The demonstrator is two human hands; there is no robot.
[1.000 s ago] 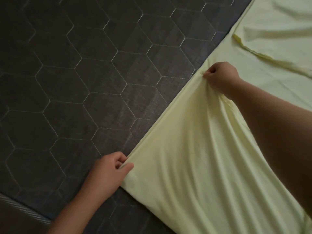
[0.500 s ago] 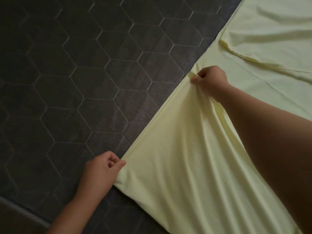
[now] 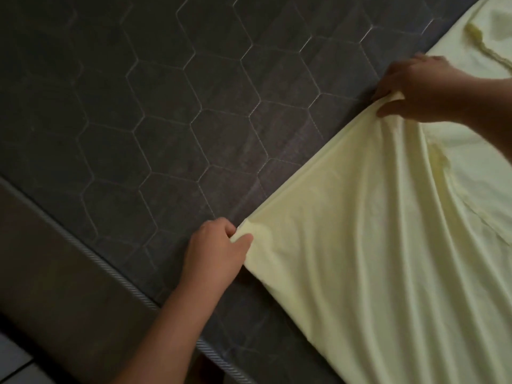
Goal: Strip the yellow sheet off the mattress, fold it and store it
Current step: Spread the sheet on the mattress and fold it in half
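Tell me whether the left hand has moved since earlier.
No: left hand still grips the sheet corner beside the same mattress hexagon seam; only the view shifted.

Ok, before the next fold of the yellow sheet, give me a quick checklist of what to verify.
1. Left hand pinches the yellow sheet's near edge: ok.
2. Right hand grips the same edge farther along: ok.
3. Edge between them pulled straight: ok.
4. Fabric smooth: not ok, creases run down from the right hand.
5. Mattress bare left of the sheet: ok.
6. Other corners lined up: cannot tell, out of frame.
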